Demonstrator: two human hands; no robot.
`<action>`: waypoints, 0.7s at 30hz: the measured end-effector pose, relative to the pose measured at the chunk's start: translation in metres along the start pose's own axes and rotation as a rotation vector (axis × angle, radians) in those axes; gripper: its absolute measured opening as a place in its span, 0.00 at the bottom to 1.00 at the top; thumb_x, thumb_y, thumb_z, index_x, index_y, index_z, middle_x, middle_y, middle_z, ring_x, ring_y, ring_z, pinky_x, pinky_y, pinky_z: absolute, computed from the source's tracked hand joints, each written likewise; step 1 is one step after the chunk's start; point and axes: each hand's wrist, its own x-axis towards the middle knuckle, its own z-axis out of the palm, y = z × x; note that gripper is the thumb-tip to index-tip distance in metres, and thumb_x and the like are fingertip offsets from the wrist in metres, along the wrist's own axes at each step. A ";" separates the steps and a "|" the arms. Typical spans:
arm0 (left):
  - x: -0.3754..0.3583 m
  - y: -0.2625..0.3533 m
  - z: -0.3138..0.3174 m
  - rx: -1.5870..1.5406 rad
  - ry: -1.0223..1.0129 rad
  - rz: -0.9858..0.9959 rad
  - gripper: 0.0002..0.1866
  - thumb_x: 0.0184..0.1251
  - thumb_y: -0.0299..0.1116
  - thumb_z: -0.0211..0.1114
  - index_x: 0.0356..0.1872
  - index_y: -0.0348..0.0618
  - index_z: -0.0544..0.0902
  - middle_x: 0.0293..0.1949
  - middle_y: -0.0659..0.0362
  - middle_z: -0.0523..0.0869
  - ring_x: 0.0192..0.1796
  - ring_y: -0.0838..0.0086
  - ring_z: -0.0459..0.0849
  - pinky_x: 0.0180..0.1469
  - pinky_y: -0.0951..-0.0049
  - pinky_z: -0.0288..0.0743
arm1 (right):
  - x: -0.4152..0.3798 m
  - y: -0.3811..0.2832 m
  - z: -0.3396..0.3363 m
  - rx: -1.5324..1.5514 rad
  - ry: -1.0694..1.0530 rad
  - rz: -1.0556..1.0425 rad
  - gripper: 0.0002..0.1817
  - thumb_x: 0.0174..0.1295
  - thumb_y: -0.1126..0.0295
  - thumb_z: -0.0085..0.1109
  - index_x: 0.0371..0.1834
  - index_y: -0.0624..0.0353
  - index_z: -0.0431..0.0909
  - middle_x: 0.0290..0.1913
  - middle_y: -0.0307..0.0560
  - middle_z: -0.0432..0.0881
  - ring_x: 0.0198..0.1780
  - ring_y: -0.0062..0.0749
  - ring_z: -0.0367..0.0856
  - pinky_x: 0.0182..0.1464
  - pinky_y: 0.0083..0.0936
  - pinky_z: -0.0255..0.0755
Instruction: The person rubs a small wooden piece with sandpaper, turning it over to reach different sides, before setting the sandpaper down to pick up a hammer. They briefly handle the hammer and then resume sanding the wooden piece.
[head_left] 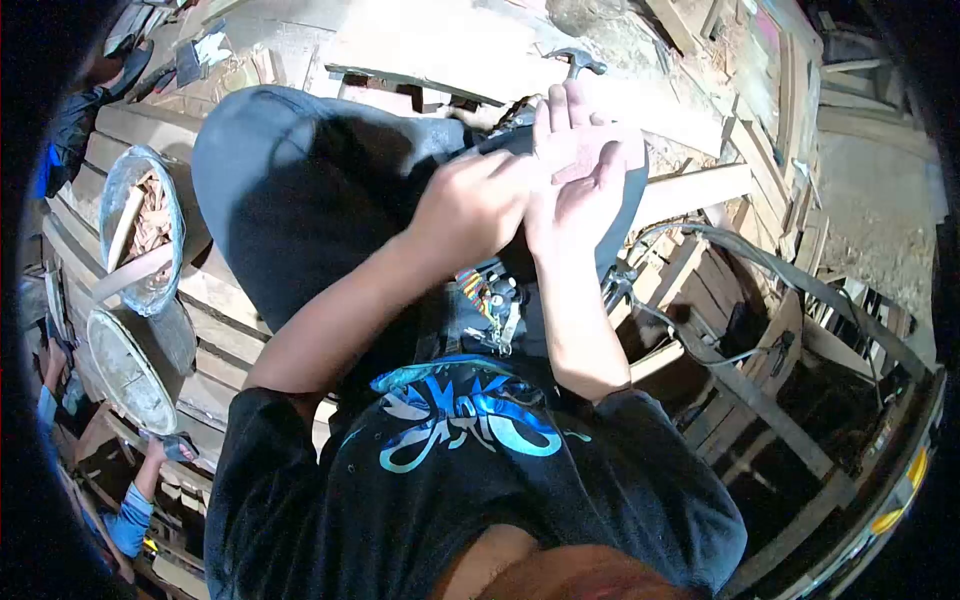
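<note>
Steel-headed hammer (578, 62) lies unheld on the pale timber just beyond the fingertips, so neither hand is on a tool. At far left a grey metal bucket of wood offcuts (140, 230) and a round white pan (128, 370) crowd the plank edge, with another person's blue sleeve (128, 518) below them. The left hand (470, 205) is curled, its fingers pressed into the right palm; whether it pinches anything I cannot tell. The right hand (582, 175) is spread flat, fingers up, holding nothing clear, over the dark grey trouser knee (300, 190). To the right, a pale wooden batten (695, 190) juts out, and grey straps and cables (770, 275) span a dark gap, leaving the hands little free room.
</note>
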 end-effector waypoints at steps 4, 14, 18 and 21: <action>0.015 -0.006 -0.014 -0.392 0.386 -0.330 0.06 0.63 0.24 0.68 0.40 0.37 0.82 0.29 0.60 0.84 0.31 0.83 0.78 0.35 0.80 0.72 | 0.004 -0.016 -0.002 0.083 0.031 -0.044 0.20 0.76 0.58 0.37 0.58 0.64 0.65 0.70 0.66 0.62 0.75 0.51 0.56 0.77 0.48 0.52; 0.010 -0.004 -0.015 -0.768 0.258 -0.332 0.11 0.64 0.16 0.64 0.47 0.33 0.81 0.42 0.53 0.86 0.44 0.73 0.85 0.47 0.77 0.78 | -0.008 0.000 -0.005 -0.489 -0.041 0.027 0.18 0.64 0.73 0.65 0.54 0.63 0.72 0.44 0.47 0.82 0.42 0.27 0.80 0.46 0.25 0.74; 0.011 -0.007 -0.020 -0.875 0.309 -0.460 0.12 0.65 0.17 0.64 0.49 0.34 0.82 0.38 0.58 0.85 0.37 0.80 0.82 0.39 0.81 0.74 | -0.007 -0.005 0.000 -0.462 -0.085 0.025 0.20 0.59 0.74 0.70 0.52 0.65 0.73 0.43 0.47 0.83 0.42 0.28 0.82 0.46 0.23 0.75; 0.014 -0.001 -0.029 -0.927 0.334 -0.518 0.10 0.67 0.22 0.63 0.48 0.33 0.82 0.34 0.60 0.84 0.32 0.81 0.77 0.38 0.81 0.71 | -0.013 -0.003 0.001 -0.494 -0.110 0.051 0.19 0.59 0.76 0.69 0.52 0.66 0.73 0.43 0.47 0.83 0.40 0.29 0.83 0.46 0.23 0.76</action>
